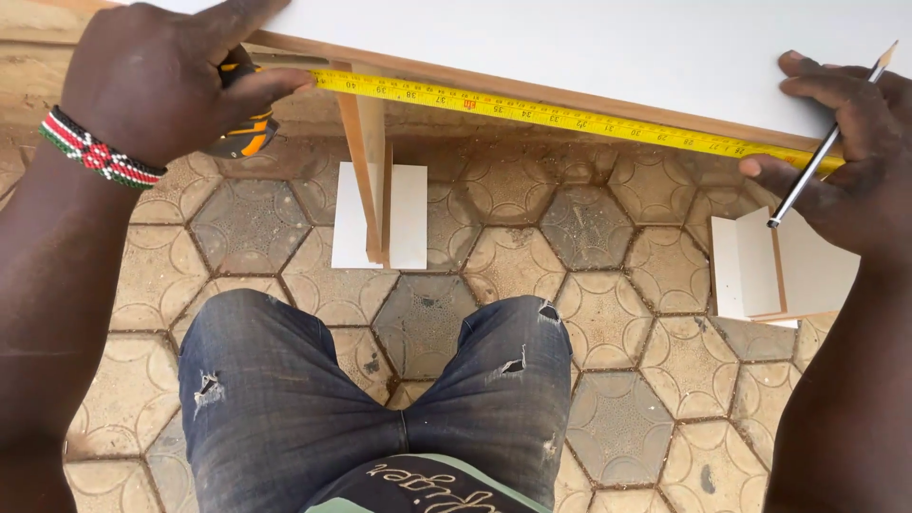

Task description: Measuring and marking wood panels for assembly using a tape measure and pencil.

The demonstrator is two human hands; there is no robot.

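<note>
The left hand (pixel 157 76) grips a tape (pixel 570 116) stretched along the board (pixel 589 47); the right hand (pixel 836 142) pins it, holding a pencil (pixel 831 138).

**Colours and patterns at the white board**

Yellow tape measure (pixel 570 119) with black marks and red figures, its case (pixel 249 133) orange and black. White board (pixel 589 47) edged in brown wood. Red, green, white and black beaded bracelet (pixel 95 152). Blue jeans (pixel 285 399). Tan and grey hexagon-patterned paving (pixel 589 247).

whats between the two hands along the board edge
The head view shows the yellow tape measure blade stretched along the white board edge from the left hand to the right hand, which also holds a pencil.
</note>
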